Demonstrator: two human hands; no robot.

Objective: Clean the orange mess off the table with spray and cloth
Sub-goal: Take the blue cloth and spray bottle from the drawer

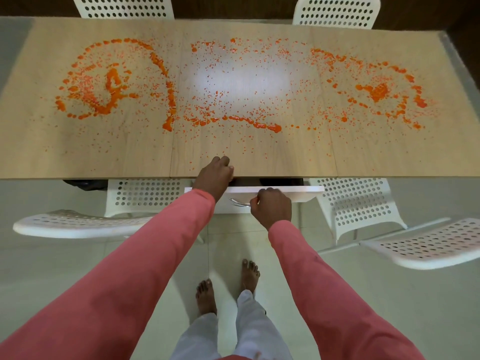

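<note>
Orange mess [114,84] covers the light wooden table [39,152] in thick blobs and fine splatter from left to right, with a long smear [259,124] near the middle front. My left hand [215,172] rests on the table's near edge with curled fingers. Below it, my right hand [271,206] grips the metal handle [237,202] of a white drawer [298,193] that stands pulled out from under the tabletop. The drawer's inside looks dark; its contents are hidden. No spray bottle or cloth is in view.
White perforated chairs stand at the near left [78,222], near right [428,245] and tucked under the table [145,193], [355,203]. Two more chairs [124,6], [337,11] are at the far side. My bare feet [228,287] stand on pale floor tiles.
</note>
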